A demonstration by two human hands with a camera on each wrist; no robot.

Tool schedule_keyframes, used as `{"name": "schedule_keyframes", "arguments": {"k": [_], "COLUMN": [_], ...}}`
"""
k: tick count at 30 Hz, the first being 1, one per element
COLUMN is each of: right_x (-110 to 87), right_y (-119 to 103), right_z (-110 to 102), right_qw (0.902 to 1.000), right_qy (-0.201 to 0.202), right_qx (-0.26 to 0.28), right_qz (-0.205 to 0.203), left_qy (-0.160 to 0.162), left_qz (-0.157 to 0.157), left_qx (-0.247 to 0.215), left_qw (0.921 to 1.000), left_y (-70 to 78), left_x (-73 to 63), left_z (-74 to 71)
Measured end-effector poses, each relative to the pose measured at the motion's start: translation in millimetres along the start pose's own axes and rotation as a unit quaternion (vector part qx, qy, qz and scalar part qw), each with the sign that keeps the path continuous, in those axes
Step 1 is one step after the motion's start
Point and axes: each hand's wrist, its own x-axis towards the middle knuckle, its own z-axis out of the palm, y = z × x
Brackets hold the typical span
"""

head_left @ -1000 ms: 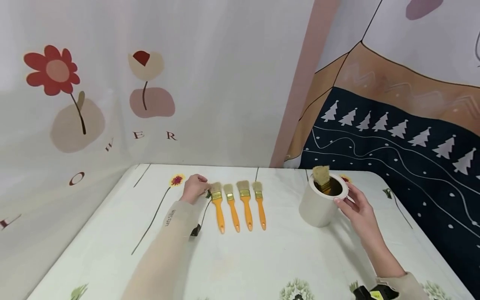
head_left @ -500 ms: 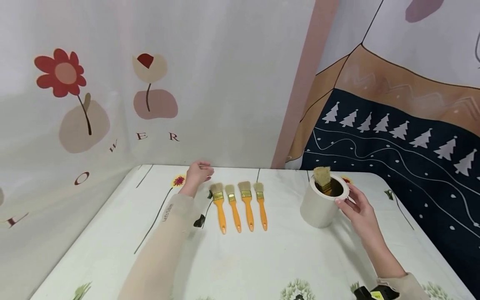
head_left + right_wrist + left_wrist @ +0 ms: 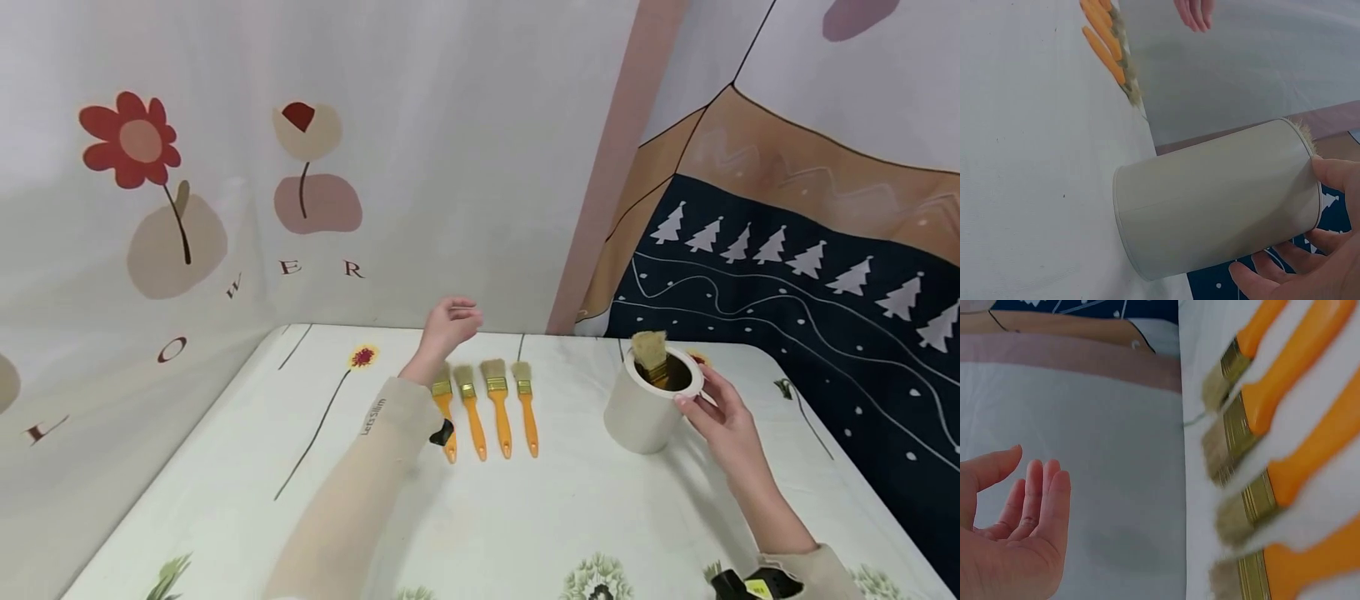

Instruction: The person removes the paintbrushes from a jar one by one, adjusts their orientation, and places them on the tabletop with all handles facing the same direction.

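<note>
Several paintbrushes (image 3: 498,408) with orange handles and pale bristles lie in a row on the table, bristles toward the far edge. My left hand (image 3: 448,329) is raised above the bristle ends, holding nothing; its forearm partly covers the leftmost brush. In the left wrist view its fingers (image 3: 1054,512) are loosely bent, thumb apart. To the right stands an off-white cylindrical canister (image 3: 637,425) with one paintbrush (image 3: 648,350) in it, bristles up and leaning left. My right hand (image 3: 723,425) holds the canister at its rim, thumb at the front and fingers around the right side.
A white flower-printed cloth (image 3: 517,517) covers the table. Behind it hangs a pale curtain (image 3: 465,167) with flowers and letters, meeting a dark tree-patterned fabric (image 3: 787,308) at the right. A black strap (image 3: 757,583) is on the right wrist.
My left hand has risen from beside the leftmost brush and moved right, over the bristle ends. The right hand stays at the canister. The brushes have not moved on the table.
</note>
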Motion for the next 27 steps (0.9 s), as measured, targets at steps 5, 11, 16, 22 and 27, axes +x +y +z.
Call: {"name": "schedule_keyframes", "arguments": {"k": [5, 11, 16, 22, 27], "right_x": [2.5, 3.0, 2.6, 0.6, 0.0], "right_y": [-1.9, -1.9, -0.8, 1.2, 1.5], "right_z": [-0.5, -2.7, -3.7, -2.3, -0.5], "right_qw": [0.9999, 0.9999, 0.9999, 0.9999, 0.9999], "right_qy": [0.0, -0.002, -0.006, -0.009, -0.009], "right_qx": [0.015, 0.014, 0.01, 0.008, 0.007], "right_qz": [-0.006, -0.007, -0.008, -0.004, -0.004], "left_qy": [-0.024, -0.063, -0.091, -0.103, -0.11], "left_qz": [0.02, 0.053, 0.072, 0.074, 0.081], "left_qx": [-0.014, -0.023, -0.021, -0.012, -0.01], "left_qw": [0.9994, 0.9964, 0.9931, 0.9918, 0.9905], "left_y": [7.5, 13.3, 14.6, 13.9, 14.0], "left_x": [-1.0, -4.5, -11.7, -19.3, -24.1], "left_z": [24.9, 56.5, 80.9, 105.7, 118.3]}}
